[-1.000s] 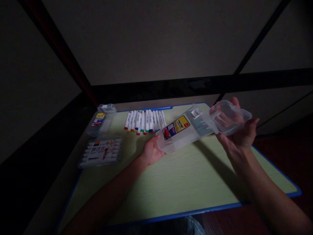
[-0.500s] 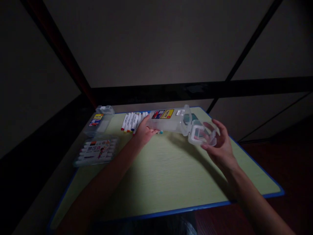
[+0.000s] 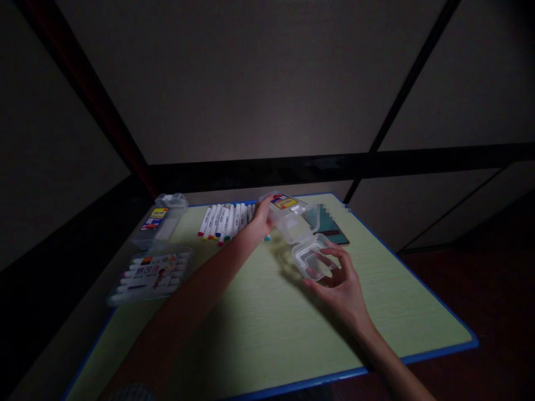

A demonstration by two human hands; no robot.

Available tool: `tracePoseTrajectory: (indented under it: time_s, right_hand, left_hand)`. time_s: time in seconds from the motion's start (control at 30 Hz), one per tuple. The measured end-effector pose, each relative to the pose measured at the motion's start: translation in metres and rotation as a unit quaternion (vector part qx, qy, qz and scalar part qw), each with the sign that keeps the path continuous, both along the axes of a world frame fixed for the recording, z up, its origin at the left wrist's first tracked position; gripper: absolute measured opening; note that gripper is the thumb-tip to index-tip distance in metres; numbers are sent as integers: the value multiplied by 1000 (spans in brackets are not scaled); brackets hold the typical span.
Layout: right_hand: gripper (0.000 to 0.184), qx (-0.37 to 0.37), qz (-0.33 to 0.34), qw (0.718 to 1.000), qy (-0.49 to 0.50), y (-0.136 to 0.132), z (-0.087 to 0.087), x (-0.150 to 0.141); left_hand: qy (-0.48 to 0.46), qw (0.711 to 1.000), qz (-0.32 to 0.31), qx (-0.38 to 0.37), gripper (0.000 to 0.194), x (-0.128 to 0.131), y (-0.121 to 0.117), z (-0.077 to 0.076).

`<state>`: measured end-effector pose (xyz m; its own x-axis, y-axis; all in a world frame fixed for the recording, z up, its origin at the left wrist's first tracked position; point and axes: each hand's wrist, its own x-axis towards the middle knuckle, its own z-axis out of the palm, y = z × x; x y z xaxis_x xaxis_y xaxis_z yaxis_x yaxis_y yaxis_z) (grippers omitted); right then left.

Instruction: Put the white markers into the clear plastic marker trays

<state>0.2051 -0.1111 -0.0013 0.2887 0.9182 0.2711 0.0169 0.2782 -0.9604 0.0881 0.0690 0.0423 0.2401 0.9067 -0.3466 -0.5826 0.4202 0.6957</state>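
Observation:
A clear plastic marker case (image 3: 295, 227) with a yellow and dark label is held above the table, its hinged lid (image 3: 309, 259) swung open toward me. My left hand (image 3: 262, 216) grips the far left side of the case's body. The fingers and thumb of my right hand (image 3: 340, 278) are closed around the lid's rim. No markers show inside the case. Just left of my left hand, several white markers (image 3: 225, 220) with coloured caps lie side by side on the table; my hand and forearm hide some of them.
The pale green table (image 3: 267, 328) has a blue edge. At its left stand a second clear case (image 3: 161, 220) and, nearer, a flat transparent box (image 3: 152, 273) with white markers inside. A teal book-like item (image 3: 332, 228) lies behind the held case. A wall rises beyond.
Both hands have turned the case so its open end points more toward me. The right hand and lid came left and nearer, uncovering more of the teal item.

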Motion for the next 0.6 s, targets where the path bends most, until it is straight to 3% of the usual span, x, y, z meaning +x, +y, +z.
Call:
tracePoseTrajectory:
  time_s: [0.23, 0.43, 0.6]
  right_hand:
    - [20, -51, 11, 994, -94, -5, -9, 7]
    - [15, -24, -35, 972, -232, -2, -13, 15]
    - [11, -10, -37, 959, -281, 1, -18, 15]
  left_hand:
    - [40, 996, -67, -37, 28, 15, 13, -5]
    - [68, 991, -102, -49, 26, 27, 22, -20]
    - [76, 991, -106, -40, 28, 33, 33, -32]
